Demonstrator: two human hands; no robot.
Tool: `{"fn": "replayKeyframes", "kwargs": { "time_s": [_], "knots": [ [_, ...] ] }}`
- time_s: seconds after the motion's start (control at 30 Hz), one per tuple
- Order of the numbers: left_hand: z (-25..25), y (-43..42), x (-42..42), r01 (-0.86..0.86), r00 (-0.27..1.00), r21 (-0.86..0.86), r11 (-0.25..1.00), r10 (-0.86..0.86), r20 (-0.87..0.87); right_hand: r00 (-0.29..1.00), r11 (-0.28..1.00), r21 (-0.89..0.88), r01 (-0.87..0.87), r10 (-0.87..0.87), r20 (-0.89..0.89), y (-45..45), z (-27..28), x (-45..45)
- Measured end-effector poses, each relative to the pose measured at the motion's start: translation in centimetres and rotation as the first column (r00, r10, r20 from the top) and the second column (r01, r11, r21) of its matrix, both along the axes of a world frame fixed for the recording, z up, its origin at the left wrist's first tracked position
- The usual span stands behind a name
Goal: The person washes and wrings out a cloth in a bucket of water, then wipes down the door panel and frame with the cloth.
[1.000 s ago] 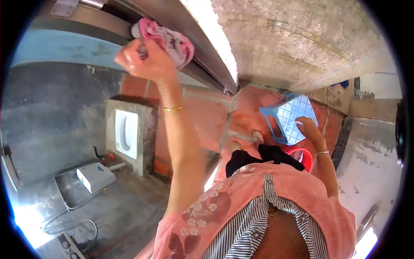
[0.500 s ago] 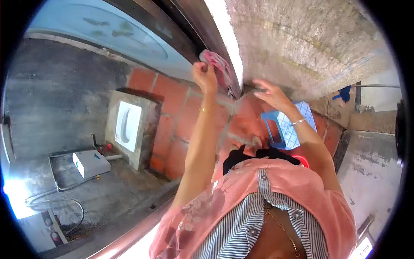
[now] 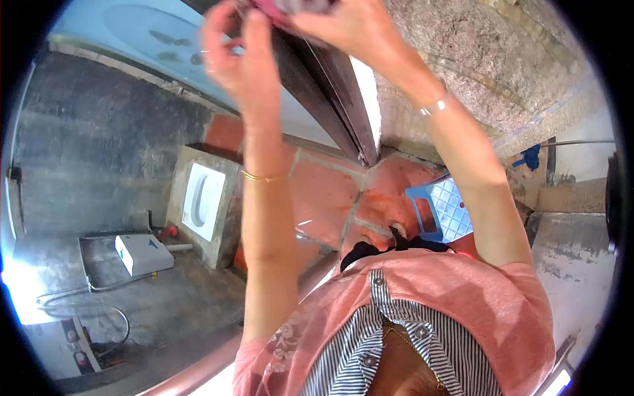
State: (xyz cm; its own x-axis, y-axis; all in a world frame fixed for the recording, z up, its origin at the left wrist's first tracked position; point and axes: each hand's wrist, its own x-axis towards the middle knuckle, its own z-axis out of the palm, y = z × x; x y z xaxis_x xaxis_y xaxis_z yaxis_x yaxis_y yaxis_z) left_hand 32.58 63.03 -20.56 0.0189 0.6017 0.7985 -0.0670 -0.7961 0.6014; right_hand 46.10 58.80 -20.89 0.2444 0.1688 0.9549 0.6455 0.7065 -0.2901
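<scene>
Pink cloth (image 3: 281, 9) is in front of the dark door frame (image 3: 323, 89), up high, clamped in the right hand (image 3: 350, 30). Left hand (image 3: 241, 49) is curled close by; can't tell if it grips. I'd keep the cloth bunched, knuckles off the frame.

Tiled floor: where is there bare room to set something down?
Bare tiles lie between the toilet and the stool, below the door frame. Crowded: beside the trousers and stool; also the picture's top, where left hand, right hand and cloth bunch together.
</scene>
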Motion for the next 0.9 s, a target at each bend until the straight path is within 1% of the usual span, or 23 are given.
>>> {"fn": "replayKeyframes", "kwargs": {
  "time_s": [0.03, 0.07, 0.1, 0.13, 0.2, 0.23, 0.27, 0.3, 0.33, 0.37, 0.43, 0.47, 0.5, 0.53, 0.6, 0.63, 0.67, 0.73, 0.77, 0.8, 0.83, 0.87, 0.9],
  "knots": [
    [1.3, 1.2, -0.6, -0.182, 0.983, 0.005, 0.983, 0.182, -0.034, 0.977, 0.984, 0.024, 0.179, -0.181, 0.11, 1.3, 1.8, 0.4],
    [1.5, 2.9, -0.6, -0.236, 0.97, 0.1, 0.967, 0.228, 0.083, 0.911, 0.936, 0.065, 0.347, -0.353, 0.215, 2.3, 2.7, 0.6],
    [0.9, 4.7, -1.0, -0.249, 0.968, 0.097, 0.964, 0.248, 0.023, 0.843, 0.872, 0.081, 0.483, -0.488, 0.227, 2.7, 2.4, 0.1],
    [-0.3, 6.1, -1.5, -0.266, 0.962, 0.096, 0.959, 0.27, -0.036, 0.844, 0.877, 0.037, 0.479, -0.471, 0.255, 3.0, 1.0, -0.1],
    [-4.5, 7.3, -2.1, -0.243, 0.966, 0.056, 0.968, 0.247, -0.072, 0.845, 0.884, -0.04, 0.465, -0.43, 0.317, 3.1, -3.5, -0.1],
    [-6.9, 7.5, -2.1, -0.223, 0.969, 0.035, 0.974, 0.226, -0.098, 0.861, 0.893, -0.058, 0.447, -0.411, 0.301, 2.8, -6.1, -0.6],
    [-9.1, 7.2, -2.0, -0.216, 0.972, -0.008, 0.976, 0.214, -0.101, 0.869, 0.882, -0.185, 0.435, -0.357, 0.342, 2.7, -10.1, -0.5],
    [-11.2, 6.5, -1.9, -0.206, 0.975, -0.051, 0.977, 0.2, -0.097, 0.866, 0.852, -0.267, 0.45, -0.343, 0.363, 2.1, -13.7, -0.4],
    [-13.4, 5.8, -1.8, -0.188, 0.979, -0.126, 0.974, 0.176, -0.105, 0.872, 0.803, -0.393, 0.449, -0.297, 0.39, 0.8, -15.5, -0.6],
    [-15.7, 4.9, -1.8, -0.174, 0.981, -0.201, 0.964, 0.153, -0.116, 0.855, 0.745, -0.462, 0.481, -0.283, 0.434, 0.2, -17.1, -0.9],
    [-20.1, 3.2, -1.6, -0.04, 0.994, -0.378, 0.925, 0.0, -0.106, 0.88, 0.769, -0.458, 0.446, -0.284, 0.38, 0.9, -18.6, -0.9],
    [-20.5, 1.8, -1.9, 0.062, 0.993, -0.593, 0.803, -0.112, -0.048, 0.893, 0.776, -0.464, 0.427, -0.281, 0.352, 0.6, -18.9, -1.3],
    [-20.6, 0.2, -2.4, 0.161, 0.977, -0.767, 0.622, -0.208, 0.037, 0.88, 0.747, -0.49, 0.449, -0.278, 0.384, -0.5, -17.0, -1.8],
    [-20.3, -0.5, -2.4, 0.261, 0.947, -0.877, 0.403, -0.284, 0.151, 0.949, 0.752, -0.583, 0.308, -0.204, 0.239, -1.0, -16.8, -2.1],
    [-20.5, -1.2, -2.4, 0.437, 0.885, -0.817, 0.376, -0.34, 0.317, 0.995, 0.719, -0.695, -0.008, -0.062, -0.076, -2.1, -16.2, -2.5],
    [-20.7, -1.5, -2.6, 0.513, 0.847, -0.781, 0.357, -0.358, 0.392, 0.99, 0.742, -0.669, -0.049, -0.051, -0.129, -2.7, -15.7, -3.1],
    [-20.7, -1.4, -2.6, 0.606, 0.787, -0.709, 0.36, -0.399, 0.47, 0.958, 0.658, -0.725, -0.203, -0.02, -0.286, -3.3, -14.9, -3.4],
    [-20.0, -0.9, -3.2, 0.761, 0.647, -0.543, 0.356, -0.476, 0.595, 0.812, 0.456, -0.729, -0.511, -0.024, -0.584, -4.2, -13.4, -4.0],
    [-20.1, -0.5, -3.2, 0.824, 0.565, -0.484, 0.295, -0.5, 0.657, 0.901, 0.462, -0.811, -0.358, -0.056, -0.43, -3.7, -14.6, -3.8],
    [-19.4, -0.6, -3.4, 0.829, 0.555, -0.492, 0.266, -0.503, 0.663, 0.983, 0.586, -0.802, -0.116, -0.047, -0.177, -3.6, -13.9, -3.5],
    [-18.1, -1.0, -3.7, 0.833, 0.545, -0.5, 0.237, -0.507, 0.668, 0.993, 0.694, -0.711, 0.114, -0.075, 0.087, -3.6, -12.6, -3.3],
    [-16.9, -1.3, -3.9, 0.836, 0.536, -0.507, 0.211, -0.508, 0.674, 0.932, 0.778, -0.547, 0.309, -0.133, 0.337, -3.5, -11.2, -3.3],
    [-16.2, -1.5, -3.8, 0.843, 0.528, -0.497, 0.205, -0.489, 0.695, 0.925, 0.864, -0.393, 0.315, -0.187, 0.331, -3.4, -9.9, -3.7]
  ]
}}
